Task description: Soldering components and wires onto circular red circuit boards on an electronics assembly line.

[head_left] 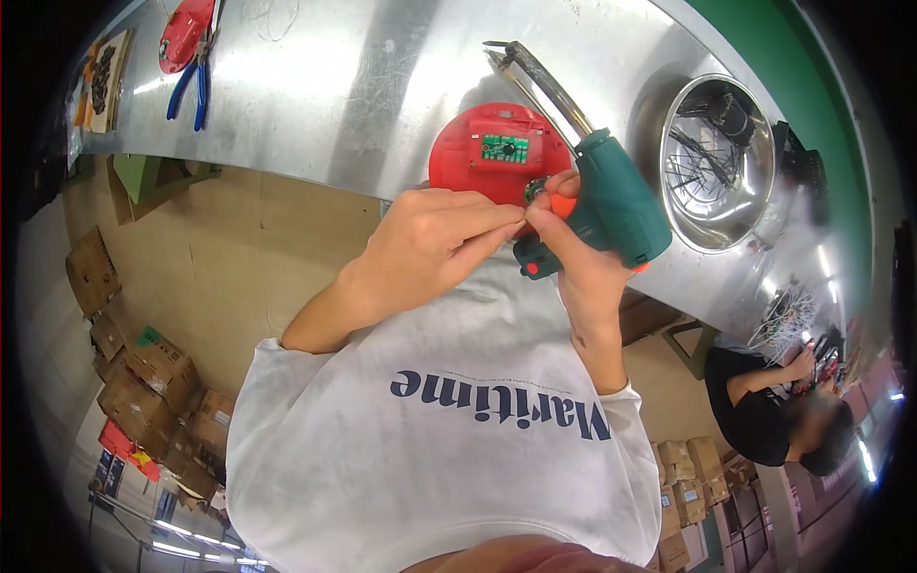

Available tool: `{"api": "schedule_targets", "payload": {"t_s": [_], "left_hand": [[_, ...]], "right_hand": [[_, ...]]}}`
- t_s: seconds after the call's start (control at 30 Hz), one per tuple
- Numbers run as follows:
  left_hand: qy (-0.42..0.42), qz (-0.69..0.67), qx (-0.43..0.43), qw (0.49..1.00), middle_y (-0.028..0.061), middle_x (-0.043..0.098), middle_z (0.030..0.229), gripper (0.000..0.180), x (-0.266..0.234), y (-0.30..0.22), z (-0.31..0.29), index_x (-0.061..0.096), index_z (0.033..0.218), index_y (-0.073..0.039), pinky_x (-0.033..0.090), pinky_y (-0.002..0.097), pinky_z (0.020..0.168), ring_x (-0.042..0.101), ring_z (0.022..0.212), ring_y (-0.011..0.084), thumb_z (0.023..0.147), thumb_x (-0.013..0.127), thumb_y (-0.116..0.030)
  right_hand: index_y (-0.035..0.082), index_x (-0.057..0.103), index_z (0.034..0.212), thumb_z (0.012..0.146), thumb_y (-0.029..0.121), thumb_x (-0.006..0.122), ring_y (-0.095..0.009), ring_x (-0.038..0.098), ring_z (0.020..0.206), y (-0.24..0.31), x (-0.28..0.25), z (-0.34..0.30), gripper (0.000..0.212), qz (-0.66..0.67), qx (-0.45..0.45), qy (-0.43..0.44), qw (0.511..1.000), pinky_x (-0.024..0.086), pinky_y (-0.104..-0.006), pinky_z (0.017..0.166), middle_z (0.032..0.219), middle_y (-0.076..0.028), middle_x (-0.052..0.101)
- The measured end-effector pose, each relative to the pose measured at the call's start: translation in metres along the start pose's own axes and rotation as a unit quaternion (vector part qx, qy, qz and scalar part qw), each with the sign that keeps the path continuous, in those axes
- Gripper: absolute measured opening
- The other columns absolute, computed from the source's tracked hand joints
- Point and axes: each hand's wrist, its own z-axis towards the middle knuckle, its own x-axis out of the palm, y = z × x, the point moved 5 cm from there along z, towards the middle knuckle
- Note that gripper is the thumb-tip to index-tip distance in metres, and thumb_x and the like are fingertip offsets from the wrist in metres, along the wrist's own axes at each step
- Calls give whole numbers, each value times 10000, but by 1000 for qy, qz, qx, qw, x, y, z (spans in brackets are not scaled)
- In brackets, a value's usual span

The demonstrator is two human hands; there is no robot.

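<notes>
The person wears a white short-sleeved T-shirt [449,449] with dark blue lettering across the chest, forearms bare, both hands ungloved and without rings

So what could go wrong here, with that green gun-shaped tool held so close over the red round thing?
The right hand grips the green soldering gun while the left hand pinches something small by its orange trigger; fingers so near the tool could get burned if it is hot. The red round casing, with its green circuit board, lies at the metal table's edge and might get nudged off. The gun's long metal tip could touch the plastic casing.
</notes>
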Motion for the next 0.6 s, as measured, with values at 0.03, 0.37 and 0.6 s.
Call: {"api": "schedule_targets", "payload": {"t_s": [0.03,0.37,0.6], "left_hand": [[-7,-3,5,1000,107,664,743,94,0,0,-2,680,898,-3,477,298,506,626,576,235,810,656,-24],[-30,-51,-92,994,96,681,787,152,12,1,-7,681,930,18,465,245,521,630,622,143,779,683,34],[-54,-15,-36,998,105,672,777,147,9,-3,-7,680,915,24,479,247,535,631,614,159,771,677,55]], "right_hand": [[-9,568,1022,773,-91,661,-129,622,696,0,1,0,278,9,-6,0,1000,521,-251,639,809,-69,632],[9,557,993,765,-104,647,-150,619,834,-15,-3,-3,270,107,62,-45,991,516,-269,720,1008,-101,590],[17,552,1011,799,-48,607,-190,581,853,-16,-2,-2,228,175,81,-30,981,434,-247,667,1017,-103,558]]}}
